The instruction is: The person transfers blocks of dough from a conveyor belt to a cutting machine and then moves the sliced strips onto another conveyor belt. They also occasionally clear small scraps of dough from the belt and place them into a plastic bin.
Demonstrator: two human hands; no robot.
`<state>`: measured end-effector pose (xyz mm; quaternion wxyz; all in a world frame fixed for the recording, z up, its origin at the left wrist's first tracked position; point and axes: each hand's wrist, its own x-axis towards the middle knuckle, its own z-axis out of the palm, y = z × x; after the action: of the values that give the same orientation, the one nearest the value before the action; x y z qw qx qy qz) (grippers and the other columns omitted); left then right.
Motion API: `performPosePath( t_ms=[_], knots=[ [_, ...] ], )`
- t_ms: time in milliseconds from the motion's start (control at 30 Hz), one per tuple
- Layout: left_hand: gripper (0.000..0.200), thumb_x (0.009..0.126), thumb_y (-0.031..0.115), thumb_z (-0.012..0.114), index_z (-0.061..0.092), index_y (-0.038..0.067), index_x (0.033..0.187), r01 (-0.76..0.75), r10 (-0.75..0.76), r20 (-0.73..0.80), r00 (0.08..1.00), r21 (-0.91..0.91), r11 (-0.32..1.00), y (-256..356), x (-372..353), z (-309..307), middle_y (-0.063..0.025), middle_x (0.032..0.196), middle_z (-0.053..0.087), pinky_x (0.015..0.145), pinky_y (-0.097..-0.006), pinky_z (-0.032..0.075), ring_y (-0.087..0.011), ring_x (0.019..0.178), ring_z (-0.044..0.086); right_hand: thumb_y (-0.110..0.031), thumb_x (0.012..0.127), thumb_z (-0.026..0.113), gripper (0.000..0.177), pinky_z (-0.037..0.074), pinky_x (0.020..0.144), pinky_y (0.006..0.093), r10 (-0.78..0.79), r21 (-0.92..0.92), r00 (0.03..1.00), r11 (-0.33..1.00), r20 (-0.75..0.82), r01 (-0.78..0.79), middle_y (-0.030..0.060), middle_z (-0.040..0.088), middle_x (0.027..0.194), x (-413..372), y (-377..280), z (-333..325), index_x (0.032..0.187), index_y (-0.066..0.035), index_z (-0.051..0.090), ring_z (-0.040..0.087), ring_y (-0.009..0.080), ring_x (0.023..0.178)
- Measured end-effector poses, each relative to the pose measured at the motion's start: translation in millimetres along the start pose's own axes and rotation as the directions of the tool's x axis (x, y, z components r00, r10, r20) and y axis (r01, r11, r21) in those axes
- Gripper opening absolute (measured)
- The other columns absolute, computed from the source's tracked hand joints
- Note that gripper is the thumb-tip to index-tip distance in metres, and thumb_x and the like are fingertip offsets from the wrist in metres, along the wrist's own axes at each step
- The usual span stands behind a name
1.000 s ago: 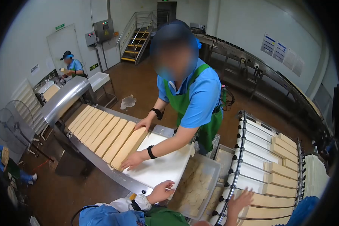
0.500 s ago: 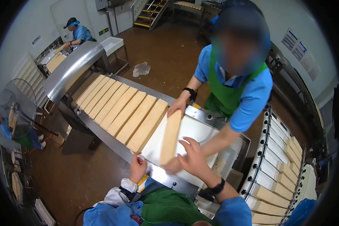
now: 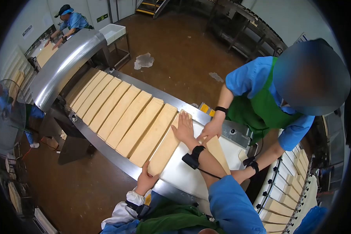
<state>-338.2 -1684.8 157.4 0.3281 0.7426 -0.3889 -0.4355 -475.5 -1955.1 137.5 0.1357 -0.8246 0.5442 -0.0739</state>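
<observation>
A long tan slab (image 3: 164,147) lies at the end of the belt, partly over the white table (image 3: 185,177). My left hand (image 3: 146,180) grips its near end. My right hand (image 3: 183,126), with a black wrist device, presses fingers spread on its far end. A co-worker in a blue shirt and green apron (image 3: 261,107) stands across the table. One of that person's hands (image 3: 210,130) touches a second slab (image 3: 218,155), which lies angled on the white table under my right forearm.
Several more slabs (image 3: 117,111) lie side by side on the steel conveyor (image 3: 105,150) coming from a rounded steel hood (image 3: 60,66). A roller rack (image 3: 288,195) with slabs runs at lower right. A fan (image 3: 6,121) stands left. Another worker (image 3: 68,21) is at the far top left.
My view has swung further down and left. My right hand moved from the loose slab on the table to the far end of the last belt slab. The co-worker shifted right with the earlier slab.
</observation>
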Motion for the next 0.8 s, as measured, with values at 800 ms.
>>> performPosePath(
  t_ms=[800],
  knots=[
    [0.083,0.053,0.036,0.083,0.046,0.015,0.125,-0.517,0.257,0.542,0.800,0.403,0.755,59,17,39,-0.0164,0.099,0.065,0.076,-0.0459,0.052,-0.0407,0.088,0.061,-0.053,0.063,0.073,0.091,0.046,0.089,0.0488,0.775,0.120,0.582,0.571,0.245,-0.812,0.0243,0.052,0.114,-232,104,-121,0.127,0.003,0.042,0.051,0.0371,0.110]
  ],
)
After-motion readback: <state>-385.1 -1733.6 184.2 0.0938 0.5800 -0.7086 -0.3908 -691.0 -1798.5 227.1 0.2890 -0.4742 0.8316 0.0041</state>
